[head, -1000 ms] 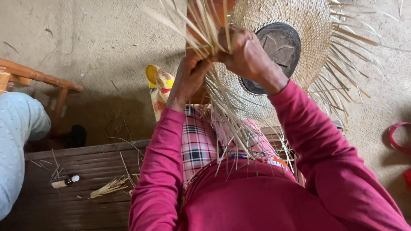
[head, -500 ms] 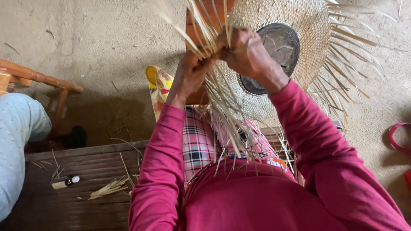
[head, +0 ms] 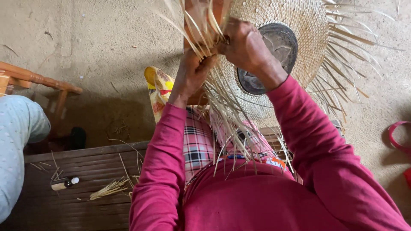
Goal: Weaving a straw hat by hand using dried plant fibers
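A half-woven straw hat (head: 308, 38) with a round woven brim and many loose straw strands (head: 231, 124) hanging off its edge is held up in front of me. A dark round block (head: 274, 47) sits in its crown. My left hand (head: 192, 72) pinches strands at the brim's near edge. My right hand (head: 246, 45) grips the brim and strands just beside it, the fingers of both hands close together. Both arms wear dark pink sleeves.
A dark wooden bench (head: 72, 188) lies lower left with a straw bundle (head: 107, 190) and a small bottle (head: 64, 184). Another person's pale blue clothing (head: 17, 141) is at the left edge, a wooden chair (head: 47, 85) behind. A red strap (head: 398, 141) lies right.
Both hands have shifted slightly along the brim's edge, working the strands; the loose straw ends have swung a little. The hat stays in the same place.
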